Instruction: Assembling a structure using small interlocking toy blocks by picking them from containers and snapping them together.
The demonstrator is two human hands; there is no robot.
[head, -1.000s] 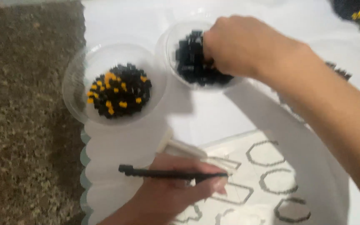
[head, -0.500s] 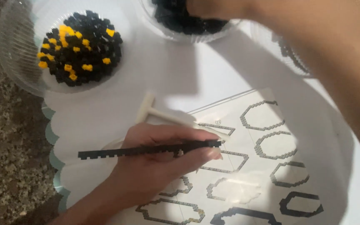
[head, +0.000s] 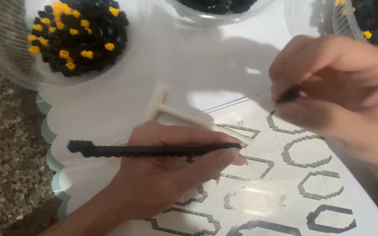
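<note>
Left hand (head: 171, 175) grips a long black brick strip (head: 154, 150), right hand (head: 333, 91) pinches a small black piece (head: 288, 95); unsupported, the strip risks snapping, in my judgement.

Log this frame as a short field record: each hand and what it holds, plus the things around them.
left hand: holds a long black bead strip level between thumb and fingers
right hand: pinches a small black piece at its fingertips
under the hands: a printed pattern sheet with octagon outlines
loose tool: a white T-shaped tool lying on the white surface, partly behind the left hand
bowls: a clear bowl of black and yellow beads at upper left; two more at the top edge, cropped
surface edge: speckled carpet on the left
</note>
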